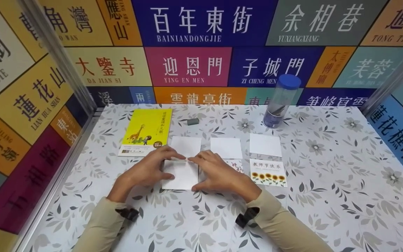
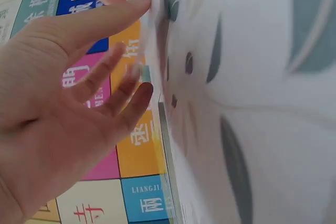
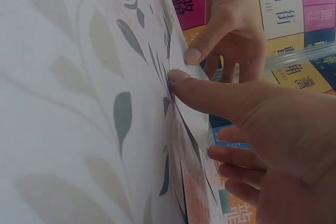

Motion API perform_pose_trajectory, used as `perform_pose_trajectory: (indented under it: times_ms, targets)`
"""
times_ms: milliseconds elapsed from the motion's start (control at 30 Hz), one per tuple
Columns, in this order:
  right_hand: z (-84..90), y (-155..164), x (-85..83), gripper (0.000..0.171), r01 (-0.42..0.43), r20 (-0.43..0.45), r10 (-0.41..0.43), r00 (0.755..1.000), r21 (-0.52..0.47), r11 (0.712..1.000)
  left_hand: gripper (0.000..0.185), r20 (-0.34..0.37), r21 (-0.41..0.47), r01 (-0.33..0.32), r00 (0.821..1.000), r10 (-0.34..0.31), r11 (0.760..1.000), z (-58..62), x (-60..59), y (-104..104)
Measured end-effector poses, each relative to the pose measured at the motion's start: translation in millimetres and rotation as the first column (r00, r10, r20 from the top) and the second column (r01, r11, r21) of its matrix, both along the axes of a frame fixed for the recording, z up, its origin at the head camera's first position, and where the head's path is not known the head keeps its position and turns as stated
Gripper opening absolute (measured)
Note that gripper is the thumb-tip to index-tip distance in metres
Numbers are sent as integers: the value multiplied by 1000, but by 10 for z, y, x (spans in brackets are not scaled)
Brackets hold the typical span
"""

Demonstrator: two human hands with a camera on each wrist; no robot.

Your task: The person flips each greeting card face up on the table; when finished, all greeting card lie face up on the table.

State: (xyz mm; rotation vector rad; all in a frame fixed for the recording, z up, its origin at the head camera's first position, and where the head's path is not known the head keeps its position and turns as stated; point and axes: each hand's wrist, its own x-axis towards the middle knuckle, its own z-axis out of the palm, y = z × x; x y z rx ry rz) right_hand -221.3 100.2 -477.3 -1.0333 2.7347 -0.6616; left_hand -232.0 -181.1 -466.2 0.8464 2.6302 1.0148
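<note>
Clear blue-capped jar (image 1: 280, 101) upper right, dark item inside. Left hand (image 1: 149, 169), right hand (image 1: 219, 173) flat, fingers straight, pressing white card (image 1: 182, 176) center frame.

On the wall panels (image 1: 201, 52) behind my table I can read street names: "百年東街 BAINIANDONGJIE", "迎恩門 YING EN MEN", "子城門 ZI CHENG MEN", "大鑒寺 DA JIAN SI", "余相巷 YUXIANGXIANG", "蓮花山 LIAN HUA SHAN" and "TONG TIAN". The sunflower card (image 1: 268, 172) carries "教师节快乐". The yellow book (image 1: 146, 131) has a title, but it is too small for me. From my left wrist I see "LIANGJI" on a blue panel (image 2: 148, 199).
</note>
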Motion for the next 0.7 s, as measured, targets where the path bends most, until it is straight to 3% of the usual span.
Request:
perform_pose_trajectory:
  times_ms: [133,233,400,467,533,600,700]
  targets:
    - [5,-19,4,90,10,-80,-12,997,-21,1000,54,15,105,-50,999,48,993,40,-22,-35]
    - [14,-32,7,79,36,-146,-40,988,-32,999,51,59,223,-49,998,37,974,67,-37,-51]
    - [29,-48,10,67,50,-118,-62,991,-107,993,49,157,432,-55,987,-15,900,106,-28,-71]
    - [33,-58,6,56,41,-70,-54,996,-166,985,49,181,495,-62,983,-33,867,118,-14,-71]
    - [42,-68,0,41,29,-53,-41,998,-221,975,47,188,525,-66,981,-40,849,120,-5,-60]
    - [51,-74,-7,28,13,-51,-28,998,-279,960,42,184,529,-63,982,-42,846,117,-2,-41]
    - [56,-69,-27,19,-13,-78,-14,997,-335,942,36,179,496,-68,984,-25,865,97,-5,-11]
